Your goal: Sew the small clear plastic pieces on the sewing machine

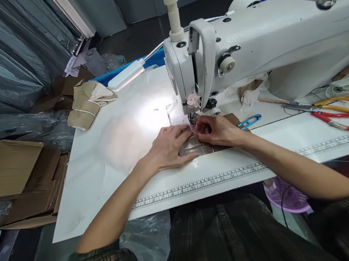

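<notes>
At the needle of a white sewing machine (246, 44), both hands are close together. My left hand (172, 145) lies flat with fingers stretched out, its fingertips near the presser foot (192, 119). It rests at the edge of a shiny see-through piece (191, 146) on the machine bed. My right hand (215, 131) is closed in a pinch just right of the presser foot. What its fingertips hold is too small to make out. Blue thread snips (249, 121) lie just beyond the right wrist.
A lit lamp (126, 75) shines on the white table (106, 195), which has a printed ruler (199, 184) along its front. Red- and yellow-handled scissors (341, 115) lie at right. A tied brown bundle (86, 104) sits back left, cardboard boxes (13, 168) beside the table, a purple basket (286, 197) below.
</notes>
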Motion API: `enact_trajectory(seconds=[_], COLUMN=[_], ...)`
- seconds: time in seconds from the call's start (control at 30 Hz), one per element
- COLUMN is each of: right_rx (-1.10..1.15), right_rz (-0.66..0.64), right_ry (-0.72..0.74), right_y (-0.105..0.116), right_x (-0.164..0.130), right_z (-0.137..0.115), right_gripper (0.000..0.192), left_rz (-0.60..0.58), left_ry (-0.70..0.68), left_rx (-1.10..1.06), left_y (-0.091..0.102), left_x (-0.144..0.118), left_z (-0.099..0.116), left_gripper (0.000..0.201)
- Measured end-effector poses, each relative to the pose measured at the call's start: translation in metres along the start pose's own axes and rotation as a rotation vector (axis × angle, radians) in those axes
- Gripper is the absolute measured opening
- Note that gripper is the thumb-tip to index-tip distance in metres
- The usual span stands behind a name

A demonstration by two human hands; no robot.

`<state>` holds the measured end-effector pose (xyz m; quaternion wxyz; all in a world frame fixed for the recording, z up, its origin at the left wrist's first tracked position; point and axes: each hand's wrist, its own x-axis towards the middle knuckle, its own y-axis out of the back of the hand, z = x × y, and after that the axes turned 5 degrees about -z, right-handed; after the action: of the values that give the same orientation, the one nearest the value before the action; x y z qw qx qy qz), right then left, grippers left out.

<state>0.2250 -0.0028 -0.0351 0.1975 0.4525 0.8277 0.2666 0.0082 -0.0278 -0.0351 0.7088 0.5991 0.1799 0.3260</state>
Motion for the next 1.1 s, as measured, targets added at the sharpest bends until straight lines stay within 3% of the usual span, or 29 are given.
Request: enact_trajectory(seconds=[0.07,0.13,0.33,0.4,0.57,0.67,0.73,0.8,0.97,1.1], right_rx=[-0.026,-0.05,-0.183,-0.247,-0.339,-0.239,-0.255,-0.317,-0.517,-0.644], right_rz=[0.04,0.076,0.159,0.171,0.036,-0.055,-0.074,-0.092,-0.137,-0.104], right_ry=[0.018,0.037,0.149,0.2,0.323,0.246,0.143,0.131,0.358,0.408], right_y=[-0.003,-0.006,-0.016,-0.02,-0.016,0.002,0.014,0.021,0.017,0.009], right_x=[-0.002,-0.003,-0.007,-0.008,-0.009,-0.005,-0.001,0.002,0.006,0.005], right_z=[0.001,0.003,0.009,0.009,0.008,0.01,0.013,0.015,0.018,0.024], right_gripper=[0.009,0.007,0.013,0.016,0.022,0.025,0.028,0.031,0.038,0.041], left_rz=[-0.004,0.041,0.442,0.487,0.331,0.271,0.276,0.285,0.302,0.323], left_ry=[0.011,0.01,0.073,0.025,-0.041,-0.042,-0.05,-0.061,-0.127,-0.121], left_rx=[0.095,0.134,0.255,0.301,0.151,0.028,0.004,0.029,0.126,0.151], left_y=[-0.007,-0.012,-0.015,-0.015,-0.022,-0.025,-0.024,-0.023,-0.021,-0.02], left_x=[-0.004,-0.004,-0.004,-0.002,0.0,-0.003,-0.004,-0.005,-0.004,-0.004], left_z=[0.0,-0.003,0.001,0.006,0.005,0.001,-0.001,0.0,0.002,0.001], left_gripper=[0.071,0.071,0.024,0.021,0.015,0.015,0.015,0.014,0.013,0.01])
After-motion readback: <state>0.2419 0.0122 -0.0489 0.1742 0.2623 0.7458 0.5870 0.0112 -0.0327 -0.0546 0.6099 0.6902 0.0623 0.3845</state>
